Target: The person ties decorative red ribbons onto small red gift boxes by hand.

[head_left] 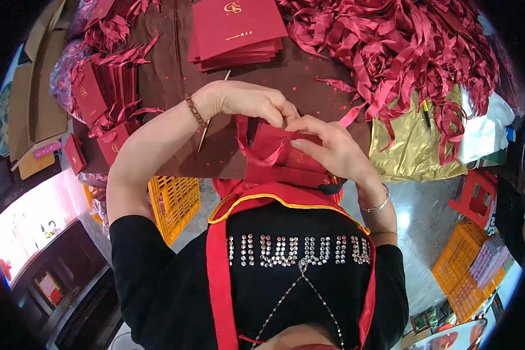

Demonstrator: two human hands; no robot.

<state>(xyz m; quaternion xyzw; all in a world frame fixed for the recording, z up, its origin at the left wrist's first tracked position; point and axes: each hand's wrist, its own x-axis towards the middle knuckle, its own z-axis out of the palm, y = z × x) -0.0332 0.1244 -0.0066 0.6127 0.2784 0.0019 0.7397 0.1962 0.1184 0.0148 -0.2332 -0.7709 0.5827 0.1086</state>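
Note:
A small dark-red gift bag with a red ribbon handle is held near the table's front edge, against my red apron. My left hand is closed at the bag's top edge, its fingertips pinched together; what exactly lies between them is partly hidden. From the other side, my right hand grips the bag's upper rim between thumb and fingers. Under my left wrist lies a thin wooden stick. Just beyond the hands sits a stack of flat red bags with gold print.
A big heap of red ribbons covers the table's right side. Below it lie a gold plastic sheet, a pen and a white plastic bag. Ribboned red bags crowd the left. Orange crates stand on the floor.

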